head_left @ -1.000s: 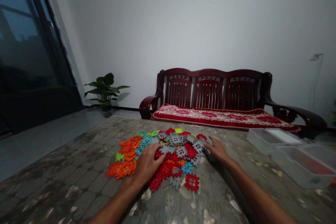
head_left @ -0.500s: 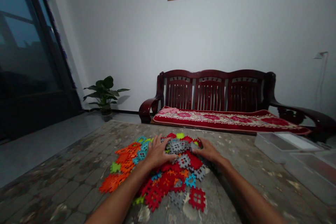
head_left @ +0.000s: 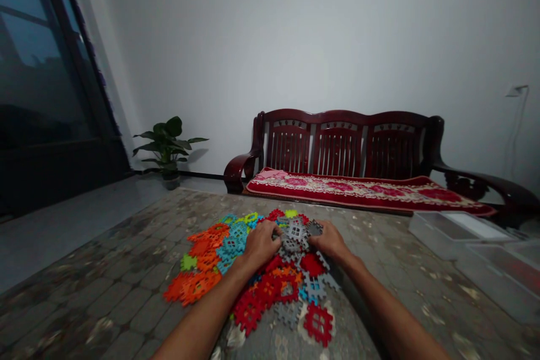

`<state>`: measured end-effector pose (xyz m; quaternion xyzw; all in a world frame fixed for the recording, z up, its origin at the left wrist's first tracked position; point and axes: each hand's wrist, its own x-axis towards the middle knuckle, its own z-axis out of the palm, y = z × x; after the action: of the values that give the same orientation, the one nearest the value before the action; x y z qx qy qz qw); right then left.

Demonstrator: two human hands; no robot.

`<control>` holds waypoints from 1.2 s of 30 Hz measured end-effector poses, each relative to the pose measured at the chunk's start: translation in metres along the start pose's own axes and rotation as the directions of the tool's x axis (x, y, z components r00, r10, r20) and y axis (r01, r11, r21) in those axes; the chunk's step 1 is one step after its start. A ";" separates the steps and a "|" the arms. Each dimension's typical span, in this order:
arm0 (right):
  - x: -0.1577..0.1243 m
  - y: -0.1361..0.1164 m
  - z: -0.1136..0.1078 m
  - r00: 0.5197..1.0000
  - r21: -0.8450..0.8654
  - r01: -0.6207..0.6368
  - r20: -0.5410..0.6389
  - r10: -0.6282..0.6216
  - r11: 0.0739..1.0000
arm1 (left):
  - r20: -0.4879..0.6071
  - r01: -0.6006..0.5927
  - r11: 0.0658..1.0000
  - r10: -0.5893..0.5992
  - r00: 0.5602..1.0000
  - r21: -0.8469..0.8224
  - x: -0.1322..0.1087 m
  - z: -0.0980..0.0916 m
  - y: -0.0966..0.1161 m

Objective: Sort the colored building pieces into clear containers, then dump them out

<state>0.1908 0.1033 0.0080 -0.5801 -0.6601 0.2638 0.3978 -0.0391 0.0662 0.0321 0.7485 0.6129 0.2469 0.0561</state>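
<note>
A heap of interlocking plastic tiles with toothed edges, in red, orange, teal, grey and lime green, lies on the table. My left hand (head_left: pixel 260 244) is at the middle of the heap, its fingers curled in around the edge of grey tiles (head_left: pixel 291 243). My right hand (head_left: pixel 331 240) is closed on a dark grey tile (head_left: pixel 314 228) at the heap's right side. Between both hands a light grey tile (head_left: pixel 296 229) rests on top. Orange tiles (head_left: pixel 196 287) and teal tiles (head_left: pixel 232 246) spread to the left, red tiles (head_left: pixel 248 311) nearer me.
Clear plastic boxes (head_left: pixel 485 270) stand on the right of the table (head_left: pixel 139 247), which has a patterned cover. Behind it is a dark wooden bench (head_left: pixel 337 149) with a red floral cushion (head_left: pixel 363 188). A potted plant (head_left: pixel 169 143) stands on the floor at left.
My fingers have closed in from a wider spread. Grey tiles between the hands have been gathered and shifted, and some grey tiles at the near right lie differently.
</note>
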 end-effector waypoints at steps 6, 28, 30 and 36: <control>-0.005 -0.029 0.017 1.000 0.041 0.027 0.009 -0.028 0.999 | -0.045 0.090 0.996 -0.090 0.995 -0.003 -0.011 -0.023 -0.016; -0.049 -0.033 0.041 0.976 -0.244 0.156 0.190 -0.110 0.957 | 0.052 -0.044 0.965 0.032 0.998 0.257 -0.084 -0.031 -0.035; -0.051 -0.040 0.049 0.961 -0.157 0.199 0.227 -0.161 0.967 | 0.040 -0.039 0.959 0.029 0.999 0.280 -0.085 -0.036 -0.048; -0.053 -0.025 0.019 0.974 0.175 0.167 0.126 -0.191 0.970 | -0.027 0.050 0.957 -0.044 0.999 0.285 -0.080 -0.057 -0.063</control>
<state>0.1620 0.0493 0.0063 -0.4633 -0.7126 0.3204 0.4183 -0.1307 -0.0062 0.0338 0.7316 0.6601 0.1620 -0.0531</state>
